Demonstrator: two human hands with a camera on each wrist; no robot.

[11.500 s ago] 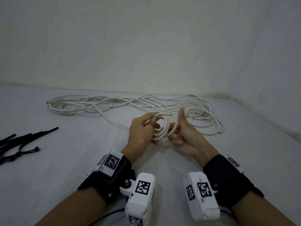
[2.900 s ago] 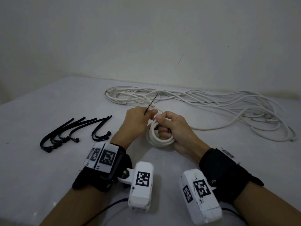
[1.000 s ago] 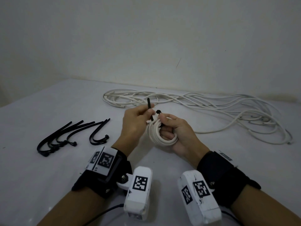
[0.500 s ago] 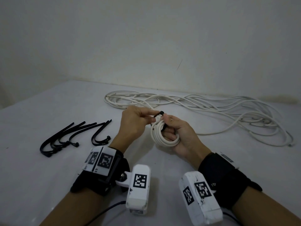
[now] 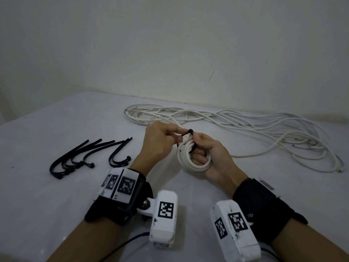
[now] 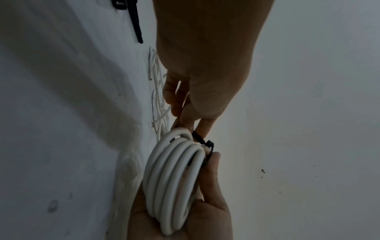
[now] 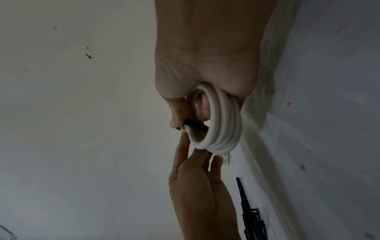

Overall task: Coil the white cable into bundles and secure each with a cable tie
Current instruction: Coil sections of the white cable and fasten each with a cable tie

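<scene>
Above bench (image 5: 56, 214): right hand (image 5: 209, 154) grips coil (image 5: 190, 157), left hand (image 5: 158, 142) pinches tie tail (image 5: 182, 134). Loose hold lets loops spring, tie slips out.

Dim, plain off-white wall (image 5: 170, 44) with a thin dark scratch (image 5: 211, 75), meeting a white table (image 5: 56, 214) scattered with small dark specks, under soft even light.

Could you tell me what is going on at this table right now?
A person is fastening a black cable tie around a small coil of white cable. The right hand grips the coil; the left hand pinches the tie's tail. More loose cable and spare ties lie on the table.
</scene>
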